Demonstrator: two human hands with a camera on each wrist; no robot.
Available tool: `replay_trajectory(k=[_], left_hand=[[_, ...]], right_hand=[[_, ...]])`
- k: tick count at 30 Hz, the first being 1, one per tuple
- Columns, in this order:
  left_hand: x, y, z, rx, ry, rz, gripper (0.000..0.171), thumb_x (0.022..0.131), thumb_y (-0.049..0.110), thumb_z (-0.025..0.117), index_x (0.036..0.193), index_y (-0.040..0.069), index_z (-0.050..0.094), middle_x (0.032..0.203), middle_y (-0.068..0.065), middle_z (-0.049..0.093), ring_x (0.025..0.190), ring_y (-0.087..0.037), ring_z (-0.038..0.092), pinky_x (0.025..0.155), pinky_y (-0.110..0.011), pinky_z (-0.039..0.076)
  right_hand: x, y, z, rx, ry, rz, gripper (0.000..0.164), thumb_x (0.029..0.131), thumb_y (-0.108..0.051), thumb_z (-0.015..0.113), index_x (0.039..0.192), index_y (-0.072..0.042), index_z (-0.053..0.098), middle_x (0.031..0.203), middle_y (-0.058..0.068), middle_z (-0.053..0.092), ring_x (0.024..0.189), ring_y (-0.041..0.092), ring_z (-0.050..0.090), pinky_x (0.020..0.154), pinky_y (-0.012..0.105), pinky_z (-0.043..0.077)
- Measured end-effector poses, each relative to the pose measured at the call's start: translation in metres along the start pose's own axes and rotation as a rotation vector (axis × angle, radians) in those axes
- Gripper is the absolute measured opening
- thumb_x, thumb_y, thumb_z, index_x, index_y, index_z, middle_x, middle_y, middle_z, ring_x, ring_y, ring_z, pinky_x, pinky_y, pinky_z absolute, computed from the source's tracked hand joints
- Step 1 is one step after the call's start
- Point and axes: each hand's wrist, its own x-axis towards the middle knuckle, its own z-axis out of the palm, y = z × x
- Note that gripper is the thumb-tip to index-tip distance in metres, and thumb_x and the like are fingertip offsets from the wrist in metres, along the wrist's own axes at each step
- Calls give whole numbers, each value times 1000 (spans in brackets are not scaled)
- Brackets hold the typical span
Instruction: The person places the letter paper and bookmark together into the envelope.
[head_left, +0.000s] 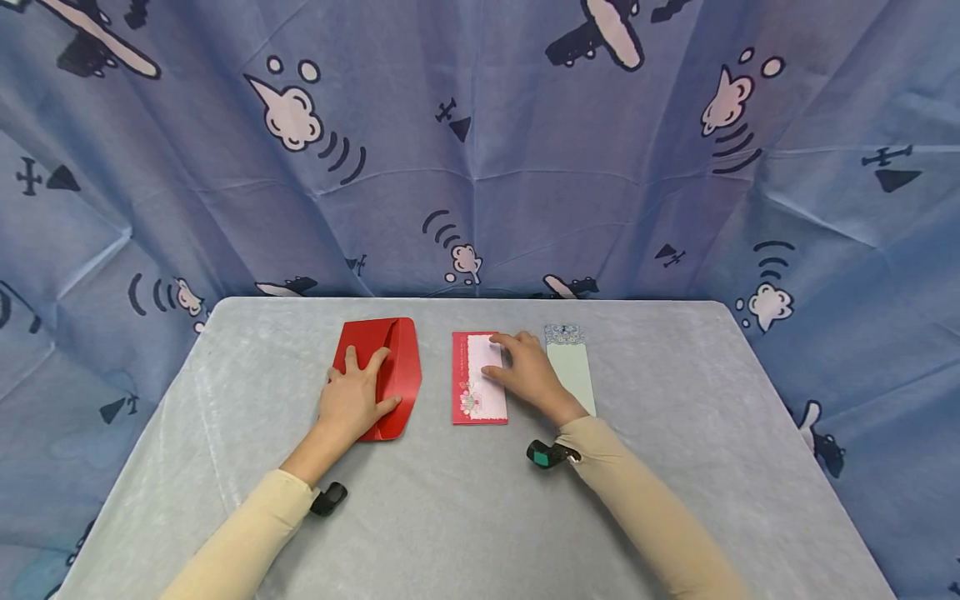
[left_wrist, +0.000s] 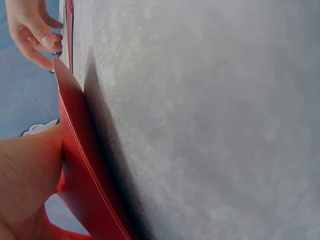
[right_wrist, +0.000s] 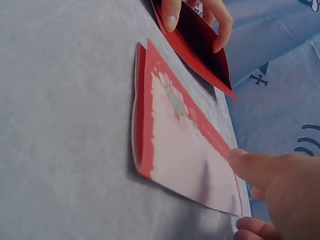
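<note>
In the head view a red envelope [head_left: 375,379] lies at the left with its flap unfolded to the right. My left hand [head_left: 352,400] rests over it with fingers and thumb spread. The right wrist view shows the envelope's mouth [right_wrist: 192,37] gaping, the thumb [right_wrist: 170,22] at its near side. A folded red and pale pink card [head_left: 483,392] with a flower print lies mid-table. Over its right side reaches my right hand [head_left: 528,371], thumb and fingers apart; whether the fingertips touch the card I cannot tell. Its inner layers [right_wrist: 140,110] stand slightly apart.
A pale green card [head_left: 570,367] with a patterned top edge lies right of the right hand, partly under the wrist. A light grey cloth [head_left: 450,517] covers the table. Behind it hangs a blue curtain [head_left: 525,225] with printed planes and clouds.
</note>
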Motion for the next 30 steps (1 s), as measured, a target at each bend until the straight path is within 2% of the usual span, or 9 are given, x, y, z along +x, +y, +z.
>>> replay_trajectory(k=[6,18,30], left_hand=[[0,-1,1,4,4,1,85,79,48,78,148,21,38,148,-35,37,111,-63,55,72,-57,59],[0,0,0,6,-4,-2,85,79,48,78,149,21,37,148,-35,36,111,-62,54,72,-57,59],[0,0,1,5,-5,-2,85,79,48,77,149,21,37,148,-35,36,112,-63,54,73,-58,59]], right_hand=[[0,1,4,-3,-38,44,56,83,-31,79,132,-10,61,109,14,62,102,26,55,86,41,48],[1,-11,6,-117,-47,87,60,80,-30,82,133,-11,61,112,17,62,102,29,55,85,41,50],[9,-7,6,-59,-68,122,58,79,-26,83,131,-9,62,100,11,63,92,24,54,78,34,44]])
